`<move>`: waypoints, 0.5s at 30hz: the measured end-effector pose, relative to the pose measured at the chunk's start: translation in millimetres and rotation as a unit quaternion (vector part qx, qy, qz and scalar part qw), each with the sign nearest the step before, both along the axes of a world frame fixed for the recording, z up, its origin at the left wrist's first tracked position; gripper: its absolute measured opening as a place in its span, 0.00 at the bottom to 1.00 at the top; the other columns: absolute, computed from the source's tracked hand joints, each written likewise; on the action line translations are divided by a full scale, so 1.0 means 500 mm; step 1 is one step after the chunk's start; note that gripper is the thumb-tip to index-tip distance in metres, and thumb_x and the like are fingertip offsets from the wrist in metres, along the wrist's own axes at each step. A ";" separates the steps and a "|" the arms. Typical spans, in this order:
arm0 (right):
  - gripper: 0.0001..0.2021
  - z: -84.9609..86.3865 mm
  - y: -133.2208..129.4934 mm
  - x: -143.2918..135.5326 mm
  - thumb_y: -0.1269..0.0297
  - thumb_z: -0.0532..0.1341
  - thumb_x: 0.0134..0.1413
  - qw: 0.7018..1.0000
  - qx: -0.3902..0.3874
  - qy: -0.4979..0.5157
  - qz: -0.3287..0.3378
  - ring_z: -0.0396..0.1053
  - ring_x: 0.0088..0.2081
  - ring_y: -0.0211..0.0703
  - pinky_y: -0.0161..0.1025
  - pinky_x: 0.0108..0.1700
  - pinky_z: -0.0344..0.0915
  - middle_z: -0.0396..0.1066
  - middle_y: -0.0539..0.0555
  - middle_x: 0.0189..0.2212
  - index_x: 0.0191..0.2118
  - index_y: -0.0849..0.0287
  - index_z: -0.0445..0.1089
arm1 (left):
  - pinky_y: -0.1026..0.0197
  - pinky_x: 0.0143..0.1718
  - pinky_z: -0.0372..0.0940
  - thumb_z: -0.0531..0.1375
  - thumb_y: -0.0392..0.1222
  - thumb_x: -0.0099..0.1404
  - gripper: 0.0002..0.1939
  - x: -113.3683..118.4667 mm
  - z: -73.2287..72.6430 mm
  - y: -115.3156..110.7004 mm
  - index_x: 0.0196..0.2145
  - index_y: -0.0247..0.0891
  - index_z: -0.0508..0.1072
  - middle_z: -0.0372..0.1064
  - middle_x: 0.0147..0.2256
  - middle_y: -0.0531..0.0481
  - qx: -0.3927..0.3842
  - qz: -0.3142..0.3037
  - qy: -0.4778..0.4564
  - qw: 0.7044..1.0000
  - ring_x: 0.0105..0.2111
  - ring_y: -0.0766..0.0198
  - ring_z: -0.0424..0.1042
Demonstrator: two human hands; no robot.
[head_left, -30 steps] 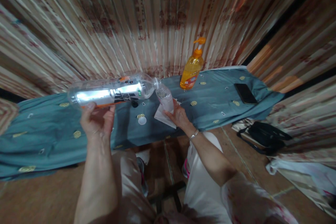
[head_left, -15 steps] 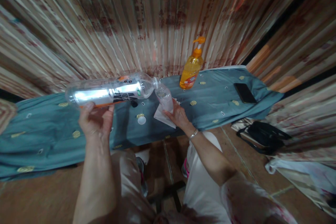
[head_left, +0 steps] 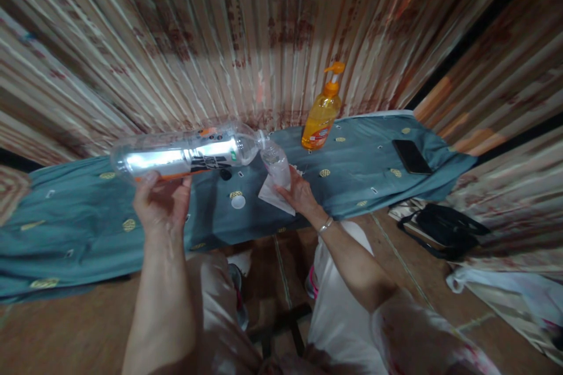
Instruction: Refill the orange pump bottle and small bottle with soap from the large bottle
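Observation:
My left hand (head_left: 162,199) is closed round the underside of a large clear plastic bottle (head_left: 185,152) with a silver and black label. The bottle lies nearly level in the air, its neck pointing right. At its mouth, the neck of a smaller clear bottle (head_left: 275,167) meets it. My right hand (head_left: 299,192) grips this small bottle near its base, which stands tilted over a white napkin (head_left: 276,199). A white cap (head_left: 238,202) and a dark cap (head_left: 226,175) lie on the cloth below the large bottle.
A pump bottle of orange liquid (head_left: 322,114) stands at the back of the teal patterned cloth (head_left: 88,240). Farther right lies a black phone (head_left: 411,157). A dark bag (head_left: 444,227) sits on the floor at right, and a pleated curtain (head_left: 197,41) hangs behind.

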State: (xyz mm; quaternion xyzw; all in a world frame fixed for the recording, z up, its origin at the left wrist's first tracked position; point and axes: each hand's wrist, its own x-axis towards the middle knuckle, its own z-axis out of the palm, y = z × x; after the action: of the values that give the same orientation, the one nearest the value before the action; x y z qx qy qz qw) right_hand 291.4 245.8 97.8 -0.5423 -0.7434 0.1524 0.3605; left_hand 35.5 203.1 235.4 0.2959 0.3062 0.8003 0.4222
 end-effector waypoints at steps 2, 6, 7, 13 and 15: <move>0.34 -0.001 0.001 0.001 0.55 0.63 0.57 1.000 0.000 0.004 0.002 0.73 0.53 0.61 0.60 0.54 0.69 0.72 0.70 0.52 0.65 0.63 0.55 | 0.55 0.46 0.72 0.66 0.38 0.44 0.16 0.000 0.000 0.000 0.34 0.45 0.74 0.76 0.31 0.55 -0.002 0.001 0.001 1.000 0.46 0.56 0.75; 0.35 -0.002 0.001 0.000 0.56 0.64 0.56 1.000 -0.005 0.007 -0.004 0.72 0.53 0.63 0.60 0.55 0.69 0.72 0.71 0.53 0.65 0.65 0.56 | 0.55 0.46 0.72 0.66 0.38 0.44 0.14 -0.001 0.000 0.000 0.33 0.44 0.74 0.76 0.30 0.55 -0.006 0.007 0.001 1.000 0.46 0.56 0.75; 0.35 -0.002 0.001 0.000 0.56 0.64 0.56 1.000 -0.007 0.008 -0.004 0.72 0.54 0.63 0.60 0.55 0.69 0.72 0.72 0.53 0.65 0.66 0.56 | 0.55 0.46 0.72 0.66 0.38 0.44 0.14 -0.001 0.000 0.000 0.32 0.44 0.74 0.76 0.30 0.55 -0.006 0.007 0.000 1.000 0.46 0.56 0.75; 0.35 0.000 0.000 0.000 0.53 0.62 0.58 1.000 0.002 0.006 -0.001 0.72 0.53 0.62 0.59 0.54 0.69 0.72 0.72 0.52 0.65 0.66 0.56 | 0.57 0.44 0.71 0.66 0.38 0.43 0.15 0.001 0.001 -0.001 0.33 0.44 0.74 0.75 0.30 0.55 -0.006 0.006 0.000 1.000 0.45 0.57 0.75; 0.35 0.000 0.001 0.000 0.52 0.62 0.58 1.000 0.002 0.000 0.000 0.73 0.52 0.63 0.59 0.53 0.69 0.72 0.74 0.52 0.64 0.69 0.56 | 0.58 0.44 0.71 0.66 0.38 0.43 0.16 0.002 0.002 -0.002 0.34 0.45 0.74 0.75 0.30 0.55 -0.010 0.007 -0.002 1.000 0.45 0.57 0.74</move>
State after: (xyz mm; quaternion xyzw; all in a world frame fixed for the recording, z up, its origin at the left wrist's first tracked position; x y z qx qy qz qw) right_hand 291.3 246.0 98.0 -0.5415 -0.7438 0.1508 0.3616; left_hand 36.3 202.0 236.6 0.2877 0.3152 0.8007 0.4205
